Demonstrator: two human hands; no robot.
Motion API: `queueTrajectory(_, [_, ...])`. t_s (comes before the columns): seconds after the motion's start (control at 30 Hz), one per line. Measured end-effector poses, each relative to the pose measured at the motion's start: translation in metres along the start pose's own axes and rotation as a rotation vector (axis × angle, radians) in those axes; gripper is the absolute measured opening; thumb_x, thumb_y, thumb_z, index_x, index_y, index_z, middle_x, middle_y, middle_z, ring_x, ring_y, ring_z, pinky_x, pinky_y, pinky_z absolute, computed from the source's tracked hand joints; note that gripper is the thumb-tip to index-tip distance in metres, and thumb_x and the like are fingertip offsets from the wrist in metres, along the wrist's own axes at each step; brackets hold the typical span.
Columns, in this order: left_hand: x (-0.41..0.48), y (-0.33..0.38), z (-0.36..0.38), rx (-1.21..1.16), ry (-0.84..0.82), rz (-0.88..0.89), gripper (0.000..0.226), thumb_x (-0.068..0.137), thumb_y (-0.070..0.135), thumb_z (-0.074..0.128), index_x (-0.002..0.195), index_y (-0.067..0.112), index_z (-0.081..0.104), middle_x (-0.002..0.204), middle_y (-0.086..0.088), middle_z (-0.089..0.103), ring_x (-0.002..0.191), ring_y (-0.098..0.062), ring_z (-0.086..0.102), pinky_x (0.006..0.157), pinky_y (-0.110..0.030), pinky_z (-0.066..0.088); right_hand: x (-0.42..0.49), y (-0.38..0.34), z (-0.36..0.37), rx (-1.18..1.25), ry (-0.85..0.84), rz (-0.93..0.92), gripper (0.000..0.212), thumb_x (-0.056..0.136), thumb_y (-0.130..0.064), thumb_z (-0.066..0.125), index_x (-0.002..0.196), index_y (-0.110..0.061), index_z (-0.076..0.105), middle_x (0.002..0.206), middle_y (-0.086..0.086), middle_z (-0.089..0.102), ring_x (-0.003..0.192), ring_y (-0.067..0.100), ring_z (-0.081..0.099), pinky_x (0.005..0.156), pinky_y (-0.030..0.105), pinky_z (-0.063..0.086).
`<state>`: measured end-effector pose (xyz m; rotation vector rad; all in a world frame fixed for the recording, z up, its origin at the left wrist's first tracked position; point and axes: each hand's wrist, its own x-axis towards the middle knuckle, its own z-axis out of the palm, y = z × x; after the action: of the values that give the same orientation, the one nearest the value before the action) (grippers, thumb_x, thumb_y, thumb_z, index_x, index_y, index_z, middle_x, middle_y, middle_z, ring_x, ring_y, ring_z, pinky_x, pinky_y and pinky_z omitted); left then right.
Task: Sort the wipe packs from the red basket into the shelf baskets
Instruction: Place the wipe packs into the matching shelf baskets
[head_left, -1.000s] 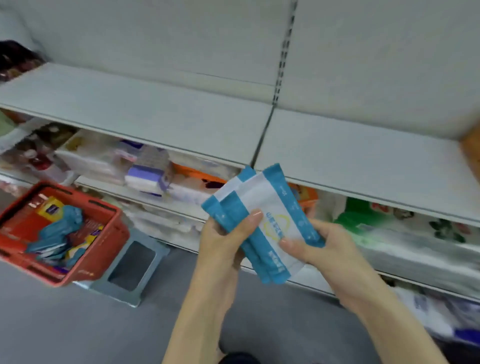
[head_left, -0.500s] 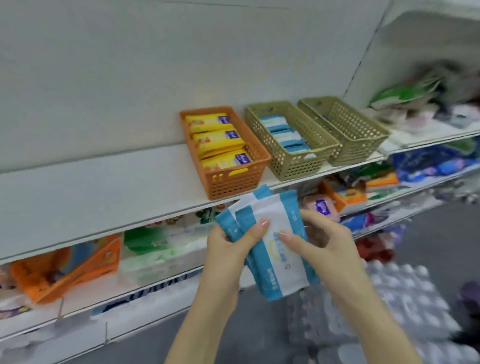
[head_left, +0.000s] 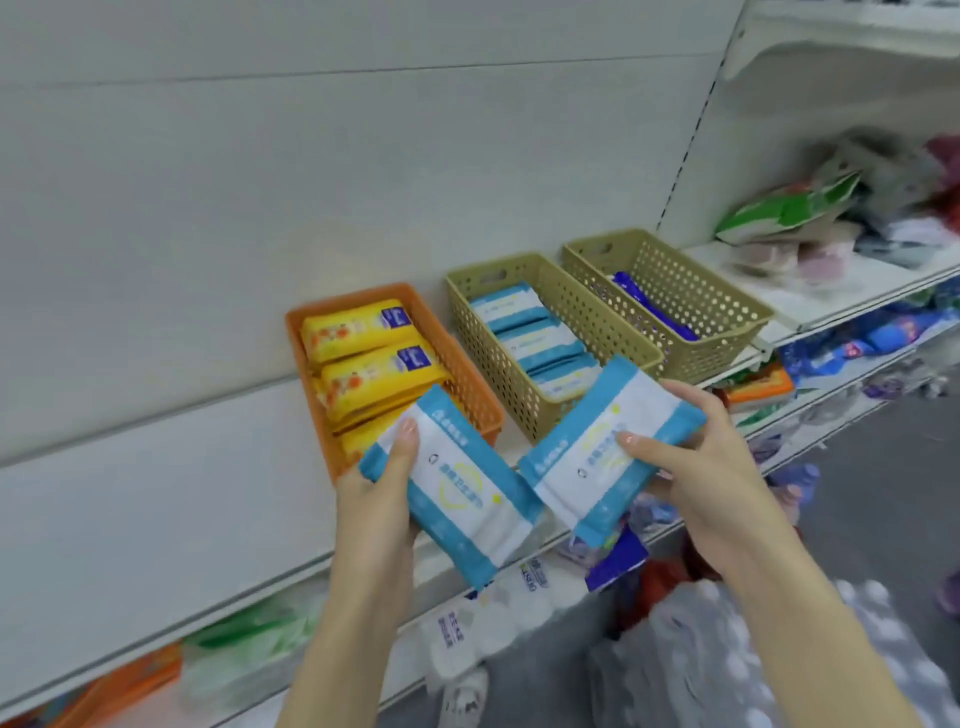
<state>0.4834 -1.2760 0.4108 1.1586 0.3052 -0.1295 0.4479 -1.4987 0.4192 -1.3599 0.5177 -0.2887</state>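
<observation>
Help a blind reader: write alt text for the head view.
Left hand holds a blue-and-white wipe pack, right hand a second pack. On the shelf: orange basket of yellow packs, tan basket of matching packs, second tan basket with a dark blue pack.

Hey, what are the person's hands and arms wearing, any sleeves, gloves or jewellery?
Nothing visible. The left hand and right hand are bare, no gloves, rings or watch, and both forearms are uncovered as far as the frame shows.

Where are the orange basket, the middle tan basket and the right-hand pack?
orange basket (head_left: 467, 387): head view, right wall
middle tan basket (head_left: 592, 317): head view, right wall
right-hand pack (head_left: 587, 441): head view, white centre
</observation>
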Motion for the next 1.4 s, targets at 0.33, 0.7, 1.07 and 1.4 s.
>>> queueTrajectory(0.33, [0.116,0.023,0.022,-0.022,0.089,-0.029,0.008,0.089,0.025,0.063,0.087,0.020,0.068,0.069,0.009,0.074,0.060,-0.004,0.069,0.048,-0.018,0.053,0.129,-0.013,0.006,0.021,0.274,0.007,0.010,0.089,-0.010,0.063,0.081,-0.016,0.063,0.074,-0.002,0.068,0.058,0.003,0.064,0.050,0.019,0.051])
queueTrajectory(0.7, [0.152,0.014,0.041,-0.010,0.149,-0.033,0.016,0.082,0.011,0.063,0.098,0.011,0.067,0.090,-0.002,0.076,0.081,-0.014,0.073,0.068,-0.031,0.060,0.214,-0.006,0.004,-0.821,-0.477,0.013,0.059,0.075,-0.003,0.076,0.120,-0.026,0.046,0.110,-0.005,0.057,0.091,0.001,0.060,0.069,0.014,0.050])
queueTrajectory(1.07, [0.159,0.006,0.064,-0.101,0.201,-0.041,0.017,0.084,0.011,0.062,0.100,0.009,0.067,0.090,-0.004,0.076,0.083,-0.016,0.073,0.066,-0.029,0.060,0.242,-0.008,0.022,-1.272,-0.708,0.038,0.052,0.073,-0.026,0.080,0.110,-0.023,0.044,0.104,-0.004,0.052,0.094,0.014,0.051,0.066,0.020,0.039])
queueTrajectory(1.4, [0.160,0.003,0.073,-0.124,0.237,-0.077,0.010,0.086,0.011,0.062,0.094,0.013,0.068,0.084,-0.002,0.076,0.077,-0.012,0.073,0.056,-0.022,0.058,0.245,-0.009,0.016,-0.908,-0.714,0.194,0.043,0.074,-0.010,0.079,0.106,-0.018,0.051,0.105,-0.002,0.059,0.095,0.009,0.060,0.076,0.015,0.052])
